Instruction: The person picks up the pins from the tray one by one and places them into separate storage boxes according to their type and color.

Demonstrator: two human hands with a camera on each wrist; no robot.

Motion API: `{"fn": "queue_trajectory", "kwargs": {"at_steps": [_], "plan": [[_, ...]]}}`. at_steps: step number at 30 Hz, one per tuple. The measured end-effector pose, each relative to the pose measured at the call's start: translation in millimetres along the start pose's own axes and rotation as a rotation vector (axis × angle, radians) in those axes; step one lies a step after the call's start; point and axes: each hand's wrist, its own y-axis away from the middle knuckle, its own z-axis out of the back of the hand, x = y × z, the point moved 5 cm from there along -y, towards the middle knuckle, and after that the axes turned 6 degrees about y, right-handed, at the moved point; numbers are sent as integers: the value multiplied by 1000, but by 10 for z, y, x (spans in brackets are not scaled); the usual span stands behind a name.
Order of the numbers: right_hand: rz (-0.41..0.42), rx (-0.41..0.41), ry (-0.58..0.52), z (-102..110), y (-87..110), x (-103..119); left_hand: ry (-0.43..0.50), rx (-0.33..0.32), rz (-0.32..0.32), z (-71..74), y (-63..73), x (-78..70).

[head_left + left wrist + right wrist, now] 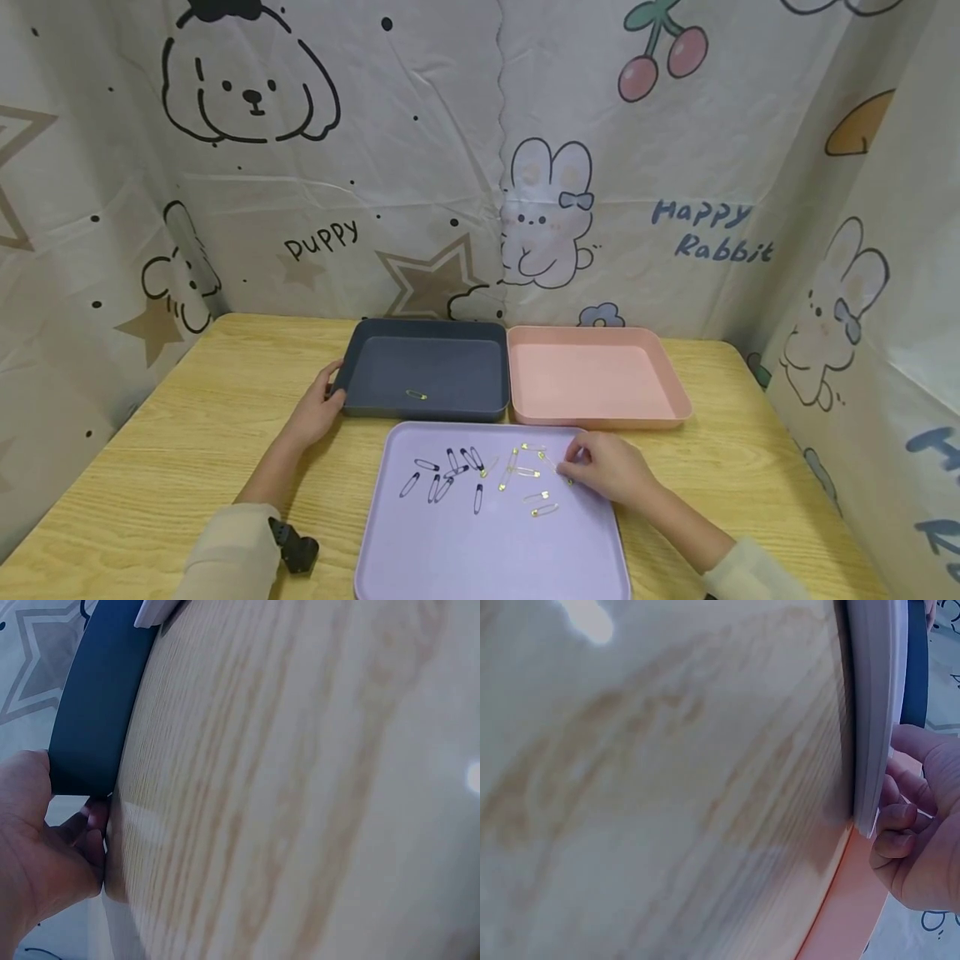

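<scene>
My left hand (313, 412) holds the left end of the dark blue tray (427, 329); in the left wrist view its thumb lies against the tray's wall. One gold safety pin (416, 395) lies in that tray. At the right side of the lilac tray (487, 558), my right hand (611, 468) has thumb and forefinger together on a gold safety pin (568, 481), mostly hidden by the fingertips. Several other gold safety pins (528, 472) are scattered just left of this hand. Several black safety pins (477, 499) lie in a loose group on the tray's left half.
A pink tray (600, 333) stands beside the dark blue one, their sides nearly meeting. Both sit behind the lilac tray on a wooden table (150, 467). A printed curtain (427, 167) hangs close behind and along the sides. The right wrist view shows the lilac tray's layered edge (874, 712).
</scene>
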Motion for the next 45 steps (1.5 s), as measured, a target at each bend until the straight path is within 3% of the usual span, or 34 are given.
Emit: {"fn": "queue_trajectory", "kwargs": {"at_steps": [19,28,36,40,45], "plan": [[38,-56,30,4,15,72,-19,4,1,-6,1,1],[2,-19,-109,-7,-14,21,-13,-1,4,-5,7,2],[-5,22,-363,-10,-91,-9,-8,1,5,4,-3,8],[6,3,-386,13,-146,11,-4,4,10,3,-3,5],[-45,21,-399,46,-208,64,-4,9,13,2,3,1]]}}
